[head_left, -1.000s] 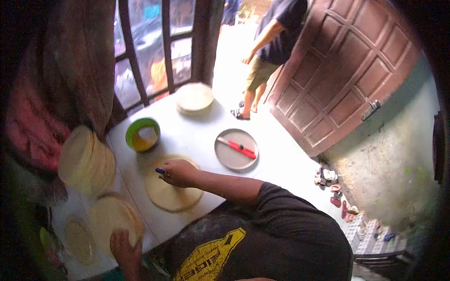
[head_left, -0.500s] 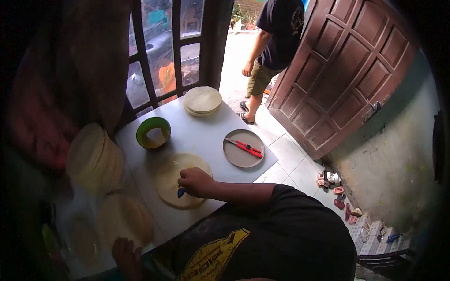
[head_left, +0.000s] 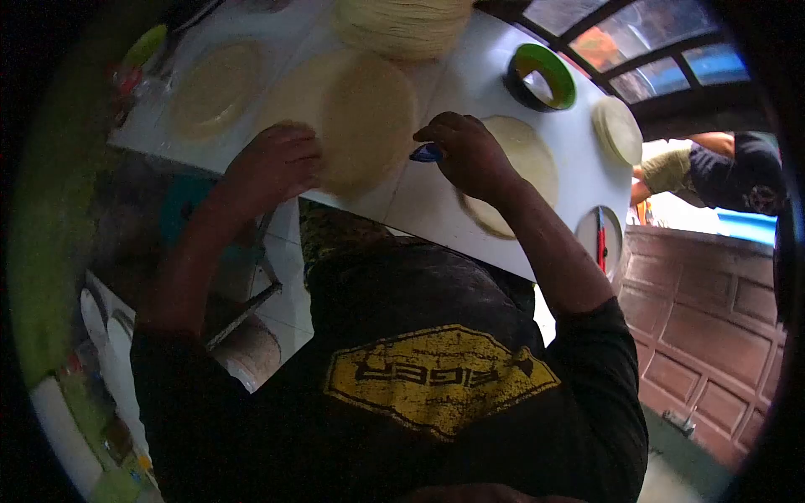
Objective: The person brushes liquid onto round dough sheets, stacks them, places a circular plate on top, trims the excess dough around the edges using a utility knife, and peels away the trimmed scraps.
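Left hand (head_left: 289,163): at 10 o'clock from the middle of the view, blurred, fingers at the edge of the left dough round (head_left: 365,121); cannot tell whether they grip it.
Right hand (head_left: 471,158): at 1 o'clock, closed around a small blue tool (head_left: 426,152) that juts out toward 9 o'clock.
Left dough round: flat on the white desk (head_left: 470,84), at 2 o'clock from the left hand.
Right dough round (head_left: 530,155): at 3 o'clock from the right hand, partly hidden by it.
Green bowl (head_left: 560,77): at 1 o'clock.
Tall stack (head_left: 402,29): at 12 o'clock.
Plate (head_left: 615,230): at 3 o'clock, bearing a red-handled cutter (head_left: 601,243).
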{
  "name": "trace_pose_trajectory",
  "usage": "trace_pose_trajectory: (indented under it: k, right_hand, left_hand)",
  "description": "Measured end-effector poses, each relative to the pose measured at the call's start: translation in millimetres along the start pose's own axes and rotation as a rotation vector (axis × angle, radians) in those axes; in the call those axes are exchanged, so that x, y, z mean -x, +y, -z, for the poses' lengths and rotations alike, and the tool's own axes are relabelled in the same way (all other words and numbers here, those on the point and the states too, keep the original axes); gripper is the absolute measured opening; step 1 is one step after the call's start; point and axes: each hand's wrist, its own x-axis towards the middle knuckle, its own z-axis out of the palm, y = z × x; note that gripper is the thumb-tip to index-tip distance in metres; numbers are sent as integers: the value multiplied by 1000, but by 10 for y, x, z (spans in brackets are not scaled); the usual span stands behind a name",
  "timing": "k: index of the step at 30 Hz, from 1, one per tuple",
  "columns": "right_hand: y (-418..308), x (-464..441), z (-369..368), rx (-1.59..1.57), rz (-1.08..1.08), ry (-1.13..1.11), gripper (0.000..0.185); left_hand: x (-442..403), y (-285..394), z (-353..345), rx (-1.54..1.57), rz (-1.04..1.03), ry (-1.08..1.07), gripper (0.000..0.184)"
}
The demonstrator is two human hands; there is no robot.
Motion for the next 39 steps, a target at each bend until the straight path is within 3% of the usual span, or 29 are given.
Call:
trace_pose_trajectory:
  k: [3,7,9,11,13,16,18,22,24,28,30,36,39]
  right_hand:
    - [-92,-298,-159,139,127,-185,32]
    - [-159,-458,-295,23,339,-90,27]
    - [-205,-454,-339,122,402,-104,25]
    - [-285,-486,-295,134,292,-233,29]
    - [-331,-473,-269,145,174,-366,34]
    - [-268,-425,-279,182,258,-305,34]
    - [-205,-407,-330,143,337,-210,21]
    - [-178,-417,-349,177,369,-214,23]
    - [-221,-377,-301,122,294,-250,42]
    - [-186,-368,-367,133,316,-230,46]
    - [-177,-368,-363,105,439,-77,28]
    - [-167,-345,-381,50,407,-79,31]
    - [-194,-312,-394,-20,338,-95,30]
  left_hand:
    - [16,-91,-36,-46,-63,31,21]
    - [-55,-155,56,-3,-126,-42,18]
    - [-22,-106,29,19,-130,-58,18]
    - [6,-147,6,79,-132,79,17]
    - [12,-174,17,32,-173,75,18]
    - [30,-172,-101,-15,-214,72,20]
    - [27,-183,-129,0,-211,62,21]
    - [17,-163,-144,9,-226,129,22]
    - [7,-158,-147,52,-219,178,21]
    - [-10,-178,-63,4,-234,24,24]
    - [-23,-190,-41,-12,-232,-61,26]
    - [-79,-218,-68,37,-281,28,28]
    - [-112,-206,-46,89,-255,55,16]
